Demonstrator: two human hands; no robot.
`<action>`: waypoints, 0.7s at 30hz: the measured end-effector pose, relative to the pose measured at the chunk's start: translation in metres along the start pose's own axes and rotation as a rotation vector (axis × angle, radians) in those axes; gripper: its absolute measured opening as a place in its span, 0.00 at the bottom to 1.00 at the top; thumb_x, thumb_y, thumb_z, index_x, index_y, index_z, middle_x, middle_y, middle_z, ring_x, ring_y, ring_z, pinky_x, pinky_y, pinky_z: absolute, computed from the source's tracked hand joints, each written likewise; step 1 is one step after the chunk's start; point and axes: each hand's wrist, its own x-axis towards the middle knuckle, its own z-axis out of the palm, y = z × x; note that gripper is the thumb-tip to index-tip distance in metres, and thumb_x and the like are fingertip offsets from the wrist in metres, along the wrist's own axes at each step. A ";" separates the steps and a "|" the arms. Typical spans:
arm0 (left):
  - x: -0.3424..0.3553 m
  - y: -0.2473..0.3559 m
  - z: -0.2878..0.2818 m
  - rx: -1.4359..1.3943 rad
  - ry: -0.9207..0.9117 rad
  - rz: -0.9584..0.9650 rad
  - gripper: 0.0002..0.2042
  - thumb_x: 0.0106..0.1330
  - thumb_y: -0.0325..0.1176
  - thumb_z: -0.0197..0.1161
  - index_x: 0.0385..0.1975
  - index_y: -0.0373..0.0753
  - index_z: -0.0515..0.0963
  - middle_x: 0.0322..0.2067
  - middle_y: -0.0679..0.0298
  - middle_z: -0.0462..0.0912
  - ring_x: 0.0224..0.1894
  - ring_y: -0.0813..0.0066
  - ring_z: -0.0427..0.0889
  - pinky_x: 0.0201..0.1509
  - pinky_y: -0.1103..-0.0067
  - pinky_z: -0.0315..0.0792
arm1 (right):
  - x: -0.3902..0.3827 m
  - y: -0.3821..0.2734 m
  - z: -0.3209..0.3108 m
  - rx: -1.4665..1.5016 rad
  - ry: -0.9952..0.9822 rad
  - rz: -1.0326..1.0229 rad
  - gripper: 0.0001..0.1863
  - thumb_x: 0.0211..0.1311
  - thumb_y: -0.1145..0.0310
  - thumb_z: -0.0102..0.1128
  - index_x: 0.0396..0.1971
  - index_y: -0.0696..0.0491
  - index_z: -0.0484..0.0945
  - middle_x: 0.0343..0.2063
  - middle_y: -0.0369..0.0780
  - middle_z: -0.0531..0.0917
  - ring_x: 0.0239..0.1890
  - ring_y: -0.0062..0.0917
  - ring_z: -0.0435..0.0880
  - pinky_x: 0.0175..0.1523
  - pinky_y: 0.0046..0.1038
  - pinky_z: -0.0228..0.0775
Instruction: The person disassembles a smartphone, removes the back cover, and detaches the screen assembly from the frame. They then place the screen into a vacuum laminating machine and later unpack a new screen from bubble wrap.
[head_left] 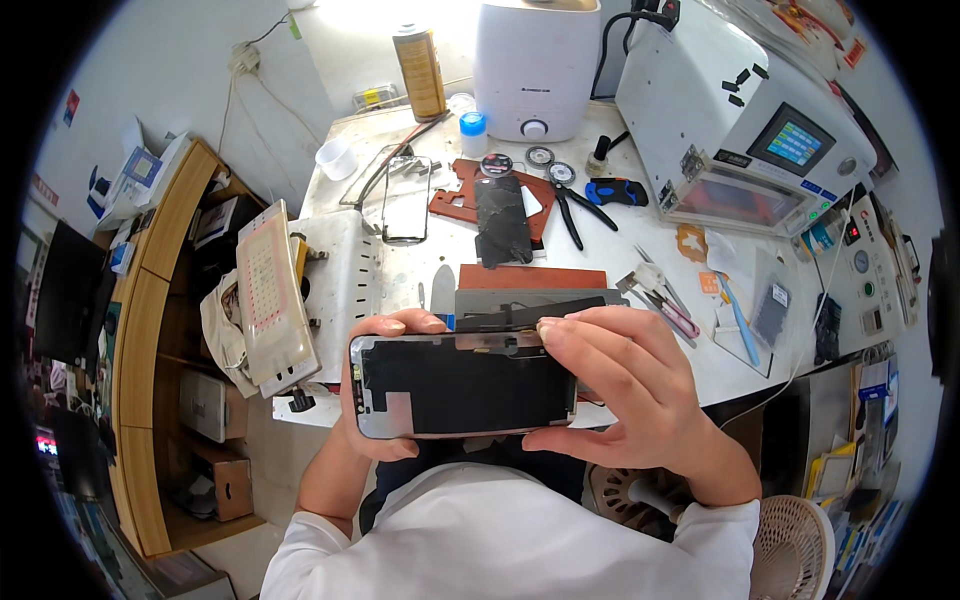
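White workbench [620, 240] fills the middle, cluttered. Wooden shelving [147, 320] to its left, open, boxes inside. White machine with a touchscreen [690, 80] at the back right, display lit. White appliance with a front knob [535, 60] at the back centre.

Right hand [640, 385]: curled round the right end of the phone panel [460, 390], fingertips at its upper edge, thumb at the lower edge. Left hand [345, 410]: gripping the left end, fingers over the upper edge, thumb along the bottom. Panel sits between both hands at the near bench edge, in front of the person's torso, long side running left-right, mostly black face toward the camera, silvery patch at lower left.

Just beyond the panel: grey plate [500, 300], brick-red mat [530, 278] past it. Further back: gold-brown can [418, 75], dark slab [503, 220], thin black phone frame [405, 240] left of the slab, black-handled pliers [575, 215] right of it. Smaller stuff: blue-and-black tool [617, 191] beside the pliers, white cup [336, 160] at back left, blue-capped bottle [472, 130] in front of the appliance
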 end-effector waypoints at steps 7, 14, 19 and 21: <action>-0.002 0.002 0.004 0.014 0.063 -0.060 0.50 0.41 0.40 0.87 0.64 0.48 0.59 0.59 0.59 0.63 0.64 0.68 0.67 0.66 0.71 0.71 | 0.000 0.002 0.001 -0.003 -0.006 0.004 0.39 0.37 0.56 0.79 0.53 0.59 0.79 0.45 0.40 0.84 0.45 0.32 0.82 0.46 0.29 0.72; -0.011 0.002 0.001 -0.012 0.006 0.005 0.47 0.44 0.31 0.83 0.64 0.45 0.58 0.60 0.53 0.63 0.64 0.60 0.69 0.67 0.63 0.70 | -0.009 0.002 0.005 0.007 0.051 -0.041 0.38 0.41 0.56 0.79 0.53 0.58 0.78 0.51 0.41 0.82 0.46 0.33 0.80 0.46 0.29 0.73; -0.011 0.001 -0.001 -0.013 -0.057 0.047 0.44 0.46 0.27 0.81 0.63 0.42 0.59 0.61 0.47 0.64 0.64 0.56 0.70 0.66 0.63 0.70 | -0.015 0.006 0.009 0.008 0.091 -0.083 0.38 0.44 0.56 0.78 0.56 0.56 0.74 0.52 0.43 0.82 0.46 0.32 0.81 0.46 0.29 0.74; -0.011 0.001 -0.001 -0.013 -0.071 0.052 0.44 0.46 0.26 0.81 0.63 0.42 0.60 0.61 0.47 0.65 0.64 0.57 0.71 0.65 0.63 0.71 | -0.016 0.007 0.011 0.008 0.106 -0.096 0.38 0.45 0.56 0.78 0.56 0.55 0.74 0.52 0.43 0.81 0.46 0.32 0.81 0.45 0.29 0.74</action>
